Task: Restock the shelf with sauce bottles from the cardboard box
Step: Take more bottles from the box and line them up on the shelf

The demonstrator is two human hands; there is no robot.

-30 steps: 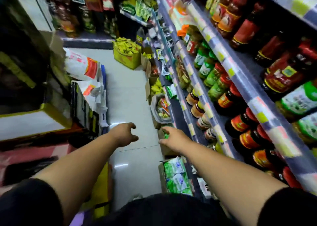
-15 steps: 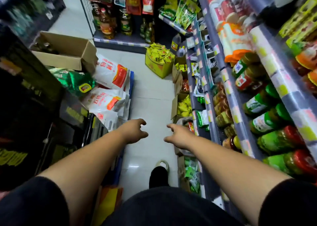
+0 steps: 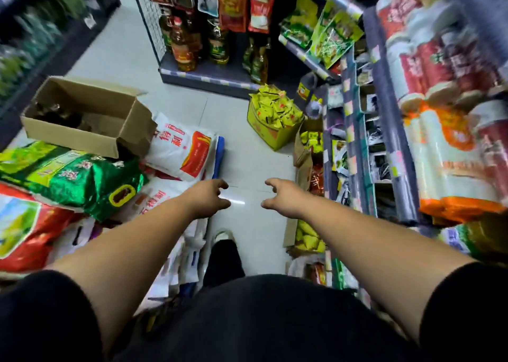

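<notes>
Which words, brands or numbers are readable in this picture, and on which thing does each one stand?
White sack with the red patch: large red Chinese characters, too blurred to quote surely.
Green sack: pale characters, blurred.
Lower white sack: red characters, partly hidden.
Cardboard box: no print visible.
Shelf price tags, hanging packets: unreadable.

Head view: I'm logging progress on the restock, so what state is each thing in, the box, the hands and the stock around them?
cardboard box: flaps open, on the sacks, dark bottles inside.
left hand: empty, fingers loosely curled.
right hand: empty, fingers loosely curled.
white rice sack: sealed, lying flat, beside the box.
green sack: sealed, lying under the box.
yellow carton: open on the floor, full of yellow packets.
</notes>
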